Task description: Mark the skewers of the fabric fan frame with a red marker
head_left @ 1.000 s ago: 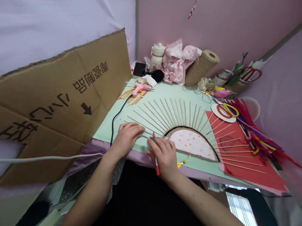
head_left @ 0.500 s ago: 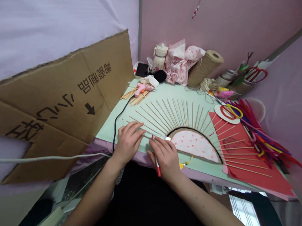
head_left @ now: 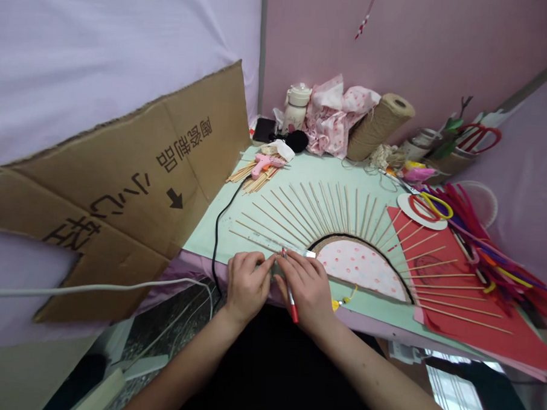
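A half-round piece covered in pink dotted cloth [head_left: 353, 264], with a black rim, lies on the pale green board [head_left: 370, 173]. Thin wooden sticks [head_left: 291, 208] fan out from its curved edge. My right hand [head_left: 307, 286] holds a red pen [head_left: 292, 307] and rests beside a clear ruler [head_left: 265, 239] at the left end of the fan. Close against it is my left hand [head_left: 248, 283], fingers bent together near the lowest left stick; what they pinch, if anything, is hidden.
A pink glue gun [head_left: 263, 166] lies on loose sticks, its black cord [head_left: 216, 236] running left of my hands. Cardboard [head_left: 142, 205] stands at the left. Scissors [head_left: 436, 206], red paper [head_left: 468, 310] and pipe cleaners [head_left: 501, 269] are at the right; a twine spool [head_left: 379, 128] is behind.
My left hand has moved right and down, closing its fingers beside my right hand. The left end of the sticks and ruler is now uncovered. The whole view has shifted slightly.
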Available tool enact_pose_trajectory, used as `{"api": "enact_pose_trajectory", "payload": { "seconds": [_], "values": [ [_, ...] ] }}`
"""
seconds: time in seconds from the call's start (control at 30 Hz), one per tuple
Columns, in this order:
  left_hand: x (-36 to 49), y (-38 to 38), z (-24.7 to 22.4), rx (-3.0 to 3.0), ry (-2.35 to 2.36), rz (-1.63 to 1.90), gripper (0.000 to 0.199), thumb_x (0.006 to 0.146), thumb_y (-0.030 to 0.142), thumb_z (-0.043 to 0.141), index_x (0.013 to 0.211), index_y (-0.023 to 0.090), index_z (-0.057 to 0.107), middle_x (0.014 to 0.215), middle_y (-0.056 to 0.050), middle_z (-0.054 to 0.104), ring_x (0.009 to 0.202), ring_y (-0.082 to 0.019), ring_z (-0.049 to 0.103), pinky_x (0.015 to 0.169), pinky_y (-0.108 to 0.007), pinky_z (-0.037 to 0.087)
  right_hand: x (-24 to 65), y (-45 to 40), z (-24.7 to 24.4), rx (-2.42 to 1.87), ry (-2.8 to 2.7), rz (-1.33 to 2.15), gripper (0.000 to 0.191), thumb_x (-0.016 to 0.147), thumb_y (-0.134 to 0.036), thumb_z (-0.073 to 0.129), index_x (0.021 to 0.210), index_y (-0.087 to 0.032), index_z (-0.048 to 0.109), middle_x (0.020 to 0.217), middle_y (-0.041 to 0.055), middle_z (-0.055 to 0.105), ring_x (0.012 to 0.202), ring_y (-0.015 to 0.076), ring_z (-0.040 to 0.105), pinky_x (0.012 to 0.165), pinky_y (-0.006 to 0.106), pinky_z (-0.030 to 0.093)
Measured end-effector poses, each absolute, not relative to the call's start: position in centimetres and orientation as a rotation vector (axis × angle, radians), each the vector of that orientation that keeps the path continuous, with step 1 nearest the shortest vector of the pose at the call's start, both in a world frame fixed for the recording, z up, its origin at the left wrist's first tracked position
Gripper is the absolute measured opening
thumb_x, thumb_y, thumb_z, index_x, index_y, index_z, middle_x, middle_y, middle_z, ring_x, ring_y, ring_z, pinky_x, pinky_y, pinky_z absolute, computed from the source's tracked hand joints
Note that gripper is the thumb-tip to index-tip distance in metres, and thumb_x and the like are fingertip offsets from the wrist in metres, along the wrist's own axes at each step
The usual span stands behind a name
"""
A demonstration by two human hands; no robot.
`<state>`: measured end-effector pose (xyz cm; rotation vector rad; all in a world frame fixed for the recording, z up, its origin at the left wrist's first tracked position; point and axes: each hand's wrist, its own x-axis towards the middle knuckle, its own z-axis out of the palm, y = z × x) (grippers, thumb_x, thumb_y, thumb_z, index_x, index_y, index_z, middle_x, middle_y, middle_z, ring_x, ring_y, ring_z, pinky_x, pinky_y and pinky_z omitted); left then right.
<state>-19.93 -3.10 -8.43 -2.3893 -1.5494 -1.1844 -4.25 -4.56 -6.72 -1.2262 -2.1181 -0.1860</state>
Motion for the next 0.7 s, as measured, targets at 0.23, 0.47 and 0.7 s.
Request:
{"api": "enact_pose_trajectory", "payload": {
  "seconds": [0.23,0.47,0.7],
  "values": [
    [-19.86,-3.20,-8.53,-2.391,-1.540,-1.180,0.028,0.089,0.014,0.054,0.108,0.020,0.073,0.093,-0.009,0.065,0.090,-0.022,0.048,0.079,-0.037,0.040,-4.31,-4.52,-6.74,-1.218,-2.104,-0.201,0.029,0.094,-0.021,0.057,0.122,-0.016,0.061,0.115,0.0104,0.073,0.116,0.0223,0.064,0.095,0.038,0.042],
    [-19.86,-3.16,-8.54,-2.382,-1.575,-1.125,0.032,0.088,0.014,0.054,0.113,0.023,0.072,0.095,-0.008,0.064,0.090,-0.022,0.049,0.080,-0.038,0.041,-4.31,-4.55,-6.67,-1.226,-2.107,-0.198,0.029,0.093,-0.020,0.058,0.122,-0.016,0.062,0.115,0.0100,0.073,0.116,0.0219,0.064,0.096,0.038,0.041],
    [-19.83,-3.18,-8.65,-2.393,-1.587,-1.127,0.032,0.088,0.015,0.055,0.114,0.023,0.072,0.096,-0.008,0.063,0.092,-0.023,0.048,0.082,-0.038,0.041,-4.33,-4.49,-6.59,-1.210,-2.100,-0.205,0.028,0.094,-0.019,0.057,0.121,-0.016,0.061,0.114,0.0092,0.074,0.115,0.0218,0.064,0.095,0.039,0.040]
  ]
}}
